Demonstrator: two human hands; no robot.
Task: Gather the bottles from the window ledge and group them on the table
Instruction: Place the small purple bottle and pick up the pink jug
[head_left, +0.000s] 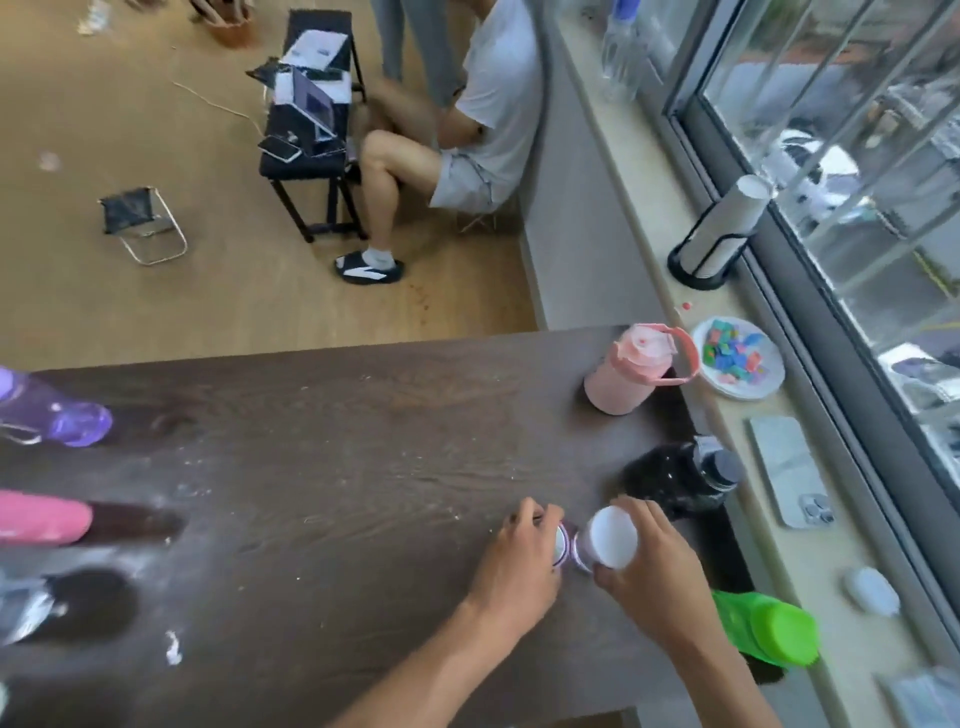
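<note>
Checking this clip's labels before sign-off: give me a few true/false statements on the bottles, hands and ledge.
1. Each hand, left hand and right hand, grips a small bottle on the table. True.
2. The pink bottle lies on its side. False: it stands upright.
3. A phone lies on the window ledge. True.
4. The green-capped bottle stands at the table's left edge. False: it is by the right edge, near the ledge.
</note>
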